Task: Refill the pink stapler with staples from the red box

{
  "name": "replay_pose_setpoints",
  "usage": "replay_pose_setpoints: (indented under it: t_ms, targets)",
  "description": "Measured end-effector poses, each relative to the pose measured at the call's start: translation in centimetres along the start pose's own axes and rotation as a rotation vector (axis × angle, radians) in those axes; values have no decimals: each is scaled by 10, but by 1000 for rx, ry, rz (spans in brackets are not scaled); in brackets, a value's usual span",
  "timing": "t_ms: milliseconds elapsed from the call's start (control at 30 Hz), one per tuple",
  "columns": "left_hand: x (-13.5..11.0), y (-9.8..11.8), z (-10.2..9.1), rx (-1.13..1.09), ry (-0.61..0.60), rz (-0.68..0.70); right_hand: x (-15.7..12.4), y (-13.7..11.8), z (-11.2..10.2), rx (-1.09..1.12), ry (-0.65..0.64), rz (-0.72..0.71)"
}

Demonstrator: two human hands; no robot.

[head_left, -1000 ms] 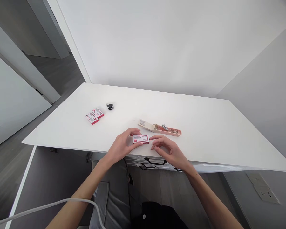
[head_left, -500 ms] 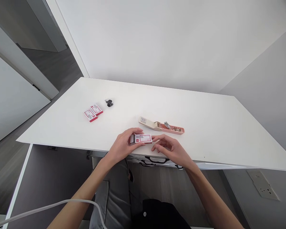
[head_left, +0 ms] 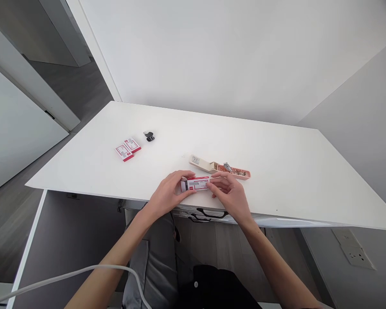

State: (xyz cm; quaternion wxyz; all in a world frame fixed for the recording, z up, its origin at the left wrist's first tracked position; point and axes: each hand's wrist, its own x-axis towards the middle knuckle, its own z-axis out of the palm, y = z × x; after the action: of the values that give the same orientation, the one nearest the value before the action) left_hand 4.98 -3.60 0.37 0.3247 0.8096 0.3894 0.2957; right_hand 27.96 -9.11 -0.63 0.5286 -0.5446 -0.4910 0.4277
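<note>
Near the front edge of the desk, my left hand (head_left: 171, 189) pinches the left end of a small red-and-white box (head_left: 199, 183) between thumb and fingers. A dark strip shows across the box near that end, and its printed label faces up. On the right end, the thumb and fingers of my right hand (head_left: 227, 191) close round the box. Just behind my hands lies a long case (head_left: 233, 171), pink below, with its cream lid (head_left: 201, 163) folded back to the left. Small metal pieces, one like a nail clipper (head_left: 227, 166), sit in it.
Two similar red-and-white boxes (head_left: 128, 149) lie side by side at the desk's left. A small black clip-like object (head_left: 149, 136) is just beyond them. Drawers with black handles (head_left: 212, 213) are under the front edge. A white cable (head_left: 83, 271) crosses at lower left.
My right hand has moved from beside the box's right end to a grip on it. The box has shifted slightly right and away from me and is tilted a little.
</note>
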Motion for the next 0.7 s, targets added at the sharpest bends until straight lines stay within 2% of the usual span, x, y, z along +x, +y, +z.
replay_pose_setpoints:
  t_ms: [233, 367, 500, 700]
  targets:
    - [-1, 0, 1, 10, 94, -50, -3, 3, -4, -108, 161, -211]
    - [-1, -2, 3, 27, 93, -78, -1, 2, -7, -299, 234, -438]
    - [0, -3, 4, 59, 107, -93, 5, 0, -10, -485, 237, -689]
    - [0, -6, 6, 43, 124, -84, 10, 0, -12, -599, 253, -772]
